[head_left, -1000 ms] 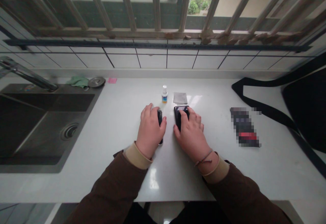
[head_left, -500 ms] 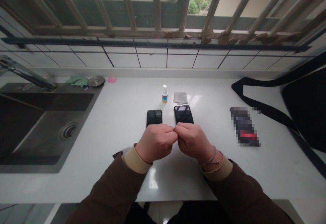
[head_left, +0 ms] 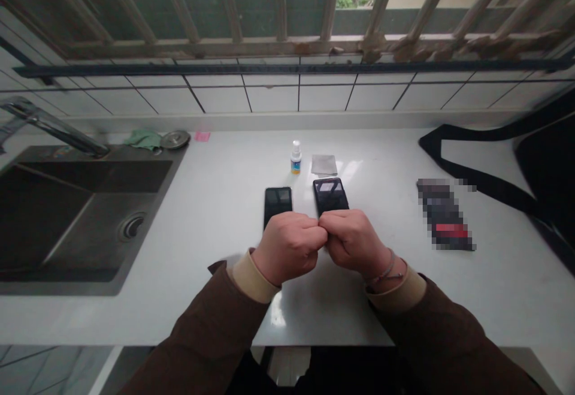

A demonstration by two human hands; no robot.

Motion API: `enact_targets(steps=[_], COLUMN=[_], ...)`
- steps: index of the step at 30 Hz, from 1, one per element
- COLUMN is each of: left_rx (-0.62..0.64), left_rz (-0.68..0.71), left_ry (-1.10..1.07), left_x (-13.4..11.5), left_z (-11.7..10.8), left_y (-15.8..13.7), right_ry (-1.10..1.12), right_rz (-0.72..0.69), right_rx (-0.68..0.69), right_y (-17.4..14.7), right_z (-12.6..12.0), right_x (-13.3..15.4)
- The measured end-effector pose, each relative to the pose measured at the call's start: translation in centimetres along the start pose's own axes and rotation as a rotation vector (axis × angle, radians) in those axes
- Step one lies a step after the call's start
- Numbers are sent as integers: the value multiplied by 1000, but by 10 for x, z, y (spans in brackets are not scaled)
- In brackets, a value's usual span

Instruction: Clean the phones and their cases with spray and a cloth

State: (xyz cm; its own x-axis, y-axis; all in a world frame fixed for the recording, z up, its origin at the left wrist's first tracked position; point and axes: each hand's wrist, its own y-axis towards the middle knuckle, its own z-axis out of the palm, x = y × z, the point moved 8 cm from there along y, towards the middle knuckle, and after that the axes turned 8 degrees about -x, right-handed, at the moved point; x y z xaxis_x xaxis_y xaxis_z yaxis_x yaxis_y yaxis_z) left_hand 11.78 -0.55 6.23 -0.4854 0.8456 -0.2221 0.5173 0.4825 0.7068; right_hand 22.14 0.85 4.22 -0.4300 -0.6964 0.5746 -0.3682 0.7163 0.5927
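Observation:
My left hand point(head_left: 294, 244) and my right hand point(head_left: 354, 239) are both curled into fists. They meet at the knuckles and thumbs over the counter, and nothing shows in or between them. Just beyond the left fist lies a dark-screened phone point(head_left: 278, 201), its near end covered by that hand. Another black phone point(head_left: 330, 195) lies beyond the right fist and is also partly hidden. Behind the phones stands a small white spray bottle point(head_left: 295, 160) with a blue and orange label. To its right is a folded grey cloth point(head_left: 324, 165), flat on the counter.
A dark sink point(head_left: 112, 203) with a faucet point(head_left: 54, 125) takes up the left side. By its back edge are a green rag point(head_left: 144, 139), a metal drain strainer point(head_left: 175, 139) and a pink slip point(head_left: 202, 136). A pixelated dark item point(head_left: 444, 215) and a black strap point(head_left: 494, 190) lie right.
The whole view has shifted slightly, so everything appears a little higher and further right. My fists stay pressed together in the same place before the phones.

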Motion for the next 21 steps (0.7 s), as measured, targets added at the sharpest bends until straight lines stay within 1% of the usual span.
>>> enact_targets(steps=[4,7,10,12,14,17,21], left_rx=[90,167,253,274,248,147,-3], left_rz=[-104,-173,-185,-155,-91,18,100], left_ry=[193,267,309,328,336,314,161], left_x=[6,13,22,28,34,43,50], left_z=[8,12,14,10,3,-14,-36], left_y=[-3,-4,-1,2,4,4,-7], right_ry=[-150,-244,-251,-247,-253,-254,-212], right_rz=[81,130,156,161,159,169,177], right_rx=[17,-9,-53,-72,-88,-101,-66], right_y=[0,1,1,1,1,1,1], right_z=[4,3,-2,-5,-7,-8,-5], right_x=[-12,-17,-18,-17,-16,-15,-15])
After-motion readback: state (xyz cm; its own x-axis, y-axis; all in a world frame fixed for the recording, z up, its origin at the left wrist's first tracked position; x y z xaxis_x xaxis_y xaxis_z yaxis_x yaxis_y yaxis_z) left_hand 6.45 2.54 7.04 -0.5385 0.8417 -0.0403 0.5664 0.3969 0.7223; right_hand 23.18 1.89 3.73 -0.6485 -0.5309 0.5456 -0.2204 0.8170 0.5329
